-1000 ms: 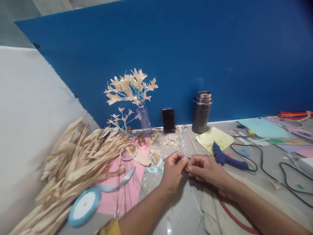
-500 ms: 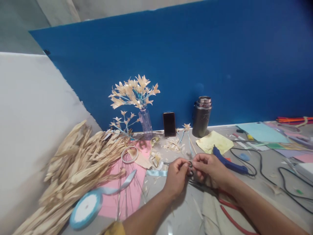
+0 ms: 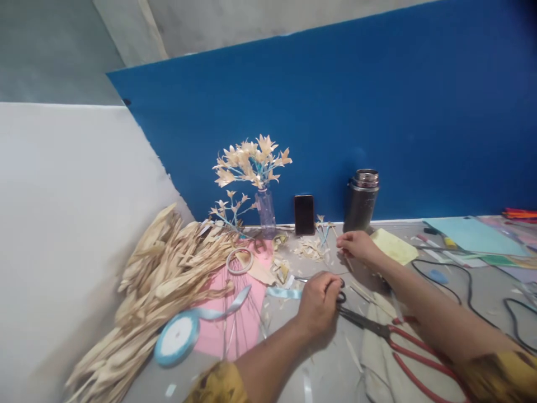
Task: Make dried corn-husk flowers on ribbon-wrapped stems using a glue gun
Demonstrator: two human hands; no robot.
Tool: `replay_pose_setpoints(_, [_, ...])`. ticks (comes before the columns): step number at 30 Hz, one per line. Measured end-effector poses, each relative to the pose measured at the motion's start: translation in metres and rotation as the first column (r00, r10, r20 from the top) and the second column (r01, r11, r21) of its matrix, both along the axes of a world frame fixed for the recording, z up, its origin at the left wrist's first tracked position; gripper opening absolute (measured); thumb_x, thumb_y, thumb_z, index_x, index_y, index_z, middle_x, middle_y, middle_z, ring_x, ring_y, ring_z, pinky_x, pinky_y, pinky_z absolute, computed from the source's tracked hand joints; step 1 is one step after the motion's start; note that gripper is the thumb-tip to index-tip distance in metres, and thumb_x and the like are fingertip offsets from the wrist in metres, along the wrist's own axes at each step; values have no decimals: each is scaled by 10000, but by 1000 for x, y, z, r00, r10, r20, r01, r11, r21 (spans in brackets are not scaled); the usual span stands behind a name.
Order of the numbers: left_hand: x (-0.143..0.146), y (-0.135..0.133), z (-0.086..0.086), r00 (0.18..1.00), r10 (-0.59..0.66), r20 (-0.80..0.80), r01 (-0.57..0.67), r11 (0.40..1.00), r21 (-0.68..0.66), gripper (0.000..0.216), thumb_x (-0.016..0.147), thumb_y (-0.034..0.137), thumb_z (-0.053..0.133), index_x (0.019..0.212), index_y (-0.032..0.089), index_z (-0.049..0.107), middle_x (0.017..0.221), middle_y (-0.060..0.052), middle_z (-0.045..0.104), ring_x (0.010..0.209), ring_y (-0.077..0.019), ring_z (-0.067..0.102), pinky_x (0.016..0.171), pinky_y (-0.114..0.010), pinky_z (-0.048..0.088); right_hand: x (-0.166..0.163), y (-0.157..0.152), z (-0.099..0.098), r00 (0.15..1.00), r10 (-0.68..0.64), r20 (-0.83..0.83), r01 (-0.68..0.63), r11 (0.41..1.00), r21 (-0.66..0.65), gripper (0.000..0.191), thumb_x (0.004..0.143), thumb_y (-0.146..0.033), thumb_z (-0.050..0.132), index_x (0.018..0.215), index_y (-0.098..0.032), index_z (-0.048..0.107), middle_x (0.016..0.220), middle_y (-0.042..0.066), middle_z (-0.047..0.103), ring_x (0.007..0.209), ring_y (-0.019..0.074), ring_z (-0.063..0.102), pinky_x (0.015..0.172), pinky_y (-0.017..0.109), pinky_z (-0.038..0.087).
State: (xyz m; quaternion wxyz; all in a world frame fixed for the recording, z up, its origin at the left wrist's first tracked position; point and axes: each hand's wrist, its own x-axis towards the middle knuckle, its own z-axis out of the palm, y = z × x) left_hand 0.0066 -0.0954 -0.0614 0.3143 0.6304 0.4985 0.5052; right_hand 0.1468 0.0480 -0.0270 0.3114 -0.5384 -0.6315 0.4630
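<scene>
My left hand (image 3: 321, 302) is closed low over the middle of the table, fingers curled together; anything between them is too small or hidden to name. Small scissors with black handles (image 3: 341, 292) lie behind it, blades poking out on its left. Further back, my right hand (image 3: 358, 246) has its fingertips pinched, beside a few small flowers on blue stems (image 3: 323, 230) and in front of a dark metal flask (image 3: 361, 198). What the pinch holds, I cannot make out. Large shears with red handles (image 3: 413, 341) lie below my right forearm.
Dried husks (image 3: 146, 302) cover the left side. Near them are a blue ribbon roll (image 3: 177, 338), a pink sheet (image 3: 210, 336) and a tape ring (image 3: 239, 261). A bottle (image 3: 265, 212) of pale flowers and a phone (image 3: 304, 215) stand behind. Black cables (image 3: 465, 291) run at right.
My hands were together over the scissors; my right hand has moved away, back towards the flask. My left hand stays low and closed. The blue glue gun is now hidden behind my right arm.
</scene>
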Motion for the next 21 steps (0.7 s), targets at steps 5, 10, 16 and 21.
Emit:
replay_pose_setpoints(5, [-19,17,57,871,161,464,-156,987,-48,230,902,325,574,756,164,650,633,5,594,584,-116,516,601,-246,400,17,-32,1,958,129,257,-166,978,128,208,811,-285,642,632,-179,643,596,26,684,492,129,564,499,238,384])
replay_pose_setpoints(10, [-47,27,148,415,-4,910,45,999,-16,187,934,233,542,775,155,602,570,57,473,492,-71,467,499,-203,360,10,-64,-17,866,116,487,-234,954,189,159,741,-332,733,685,-206,655,690,30,683,668,185,593,564,266,292])
replay_pose_setpoints(16, [-37,14,231,539,-176,824,-29,974,226,245,996,238,477,826,179,643,548,59,413,466,-72,449,476,-197,370,3,-66,-34,864,80,497,-217,950,223,104,730,-195,688,826,-208,650,712,14,688,674,181,579,579,268,282])
replay_pose_setpoints(21, [4,49,240,860,-179,478,-87,871,484,238,966,212,545,747,200,639,605,33,514,564,-90,524,524,-201,370,6,-65,-39,934,118,338,-210,945,249,71,727,-196,644,793,-198,671,713,14,694,663,180,584,603,276,348])
